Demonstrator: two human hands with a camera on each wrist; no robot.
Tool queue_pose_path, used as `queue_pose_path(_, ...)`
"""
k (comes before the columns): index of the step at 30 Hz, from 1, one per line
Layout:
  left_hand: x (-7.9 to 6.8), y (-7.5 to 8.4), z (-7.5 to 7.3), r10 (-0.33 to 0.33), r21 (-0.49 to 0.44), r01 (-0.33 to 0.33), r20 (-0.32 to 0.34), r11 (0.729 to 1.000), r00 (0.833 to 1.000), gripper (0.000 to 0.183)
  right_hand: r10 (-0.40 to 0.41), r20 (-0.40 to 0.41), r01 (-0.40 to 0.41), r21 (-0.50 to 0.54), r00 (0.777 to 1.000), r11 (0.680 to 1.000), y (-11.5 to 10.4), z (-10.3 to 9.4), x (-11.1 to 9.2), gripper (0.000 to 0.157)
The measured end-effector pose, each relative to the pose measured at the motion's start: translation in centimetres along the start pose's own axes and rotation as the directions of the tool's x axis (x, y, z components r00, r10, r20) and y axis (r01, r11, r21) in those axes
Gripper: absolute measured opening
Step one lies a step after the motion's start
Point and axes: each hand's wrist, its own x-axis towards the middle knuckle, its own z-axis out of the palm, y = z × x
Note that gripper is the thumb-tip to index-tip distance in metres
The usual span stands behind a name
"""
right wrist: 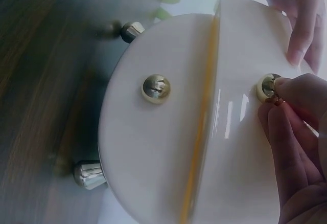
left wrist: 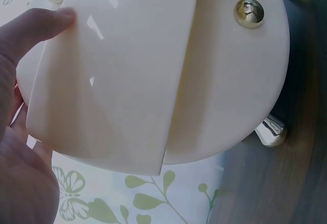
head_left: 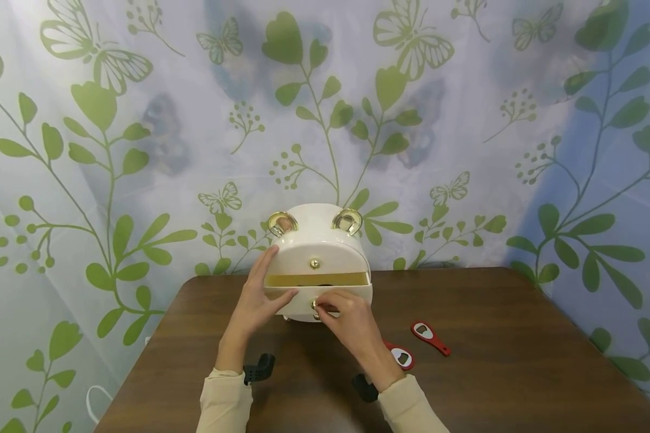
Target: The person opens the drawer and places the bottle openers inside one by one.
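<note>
A white rounded jewelry box [head_left: 316,218] with two gold ears stands on the table. Its middle drawer [head_left: 357,294] is pulled partway out, with a yellow inner side and a bit of something dark showing over the front's edge. My right hand [head_left: 352,319] pinches that drawer's gold knob [right wrist: 265,87] between thumb and fingers. At the box's left side is my left hand [head_left: 253,307], fingers extended along it, the thumb touching the drawer front's upper edge in the left wrist view. The bottom drawer [right wrist: 153,137] sits closed below, with its own gold knob [right wrist: 156,89].
Two red-and-white handheld tools with small dark windows lie right of the box: one [head_left: 430,338] farther out, the other [head_left: 403,357] partly hidden by the right wrist. The brown wooden table [head_left: 498,337] meets a leaf-patterned curtain [head_left: 466,150] behind the box.
</note>
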Motion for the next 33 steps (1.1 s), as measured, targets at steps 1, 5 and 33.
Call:
queue_pose_path(1, 0.0, 0.0, 0.1, 0.003, 0.002, -0.003, -0.003, 1.000, 1.000, 0.099, -0.001, -0.004, 0.001, -0.002, 1.000, 1.000, 0.0, 0.0, 0.0, 0.018)
queue_pose_path(5, 0.0, -0.1, 0.2, 0.006, 0.005, -0.006, -0.015, 1.000, 1.000, 0.097, 0.005, -0.008, -0.005, -0.007, 1.000, 1.000, 0.1, 0.2, 0.1, 0.018)
queue_pose_path(33, 0.1, -0.4, 0.4, 0.108, 0.020, -0.107, -0.066, 0.994, 0.992, 0.088, 0.160, -0.045, -0.160, 0.003, 0.986, 0.987, 1.2, 1.8, 1.3, 0.013)
